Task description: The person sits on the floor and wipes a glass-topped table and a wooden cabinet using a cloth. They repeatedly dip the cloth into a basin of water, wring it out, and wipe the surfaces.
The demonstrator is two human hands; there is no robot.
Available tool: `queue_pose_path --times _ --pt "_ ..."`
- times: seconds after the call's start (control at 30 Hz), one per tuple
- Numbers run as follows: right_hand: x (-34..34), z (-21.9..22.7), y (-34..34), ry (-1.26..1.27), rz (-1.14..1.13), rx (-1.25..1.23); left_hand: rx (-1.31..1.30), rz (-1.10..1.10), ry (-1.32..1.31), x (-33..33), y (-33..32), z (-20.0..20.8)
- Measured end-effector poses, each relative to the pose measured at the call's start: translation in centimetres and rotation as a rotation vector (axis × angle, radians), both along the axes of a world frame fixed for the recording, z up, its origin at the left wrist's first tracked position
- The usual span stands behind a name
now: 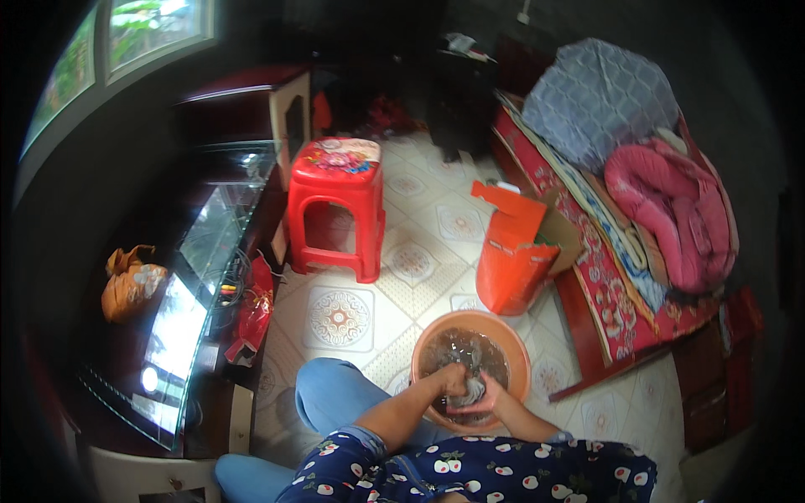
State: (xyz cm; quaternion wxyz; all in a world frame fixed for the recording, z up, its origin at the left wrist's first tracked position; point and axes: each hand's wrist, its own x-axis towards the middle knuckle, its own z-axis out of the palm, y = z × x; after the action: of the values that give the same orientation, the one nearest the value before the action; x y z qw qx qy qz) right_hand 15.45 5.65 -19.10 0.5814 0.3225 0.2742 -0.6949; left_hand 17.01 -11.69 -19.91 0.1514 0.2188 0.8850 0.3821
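Observation:
Both of my hands are inside an orange plastic basin (521,362) of murky, brownish water. Between them is a wet, bunched grey cloth (475,389). My left hand (452,380) is closed in a fist against the cloth's left side. Cupped around the near right side of the same cloth is my right hand (485,401), its thumb and fingers curved about it. More of the dark grey fabric seems to lie in the water beyond my hands, though the murk hides its shape.
An orange cardboard box (510,260) stands just beyond the basin. A red plastic stool (366,226) is farther left, near a glass-topped cabinet (197,335). On the right, a low wooden bed (579,323) bears folded bedding and a pink blanket (671,218).

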Motion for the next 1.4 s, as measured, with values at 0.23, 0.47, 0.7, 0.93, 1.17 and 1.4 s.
queue_pose_path --times 0.23,0.47,0.7,0.93,1.17,1.4 --pt "-1.3 -3.9 1.8 0.301 -0.035 -0.197 0.485 0.036 -0.113 1.4 -0.4 5.5" --pt "0.7 0.3 -0.2 0.37 -0.496 -0.081 0.885 0.545 -0.603 0.5 -2.0 5.2" --pt "0.0 0.6 2.1 0.313 -0.585 -0.143 1.011 0.677 -0.754 -0.7 -1.6 4.6" --pt "-0.6 -2.7 1.7 0.266 -0.421 -0.371 0.914 0.643 -0.684 -0.1 -1.2 4.7" --pt "0.1 1.8 2.1 0.254 -0.004 -0.584 0.819 0.664 -0.754 -0.4 -1.0 3.5" --pt "-0.7 4.2 0.1 0.809 0.569 0.151 0.487 0.827 -0.458 -1.1 -1.5 -0.1"
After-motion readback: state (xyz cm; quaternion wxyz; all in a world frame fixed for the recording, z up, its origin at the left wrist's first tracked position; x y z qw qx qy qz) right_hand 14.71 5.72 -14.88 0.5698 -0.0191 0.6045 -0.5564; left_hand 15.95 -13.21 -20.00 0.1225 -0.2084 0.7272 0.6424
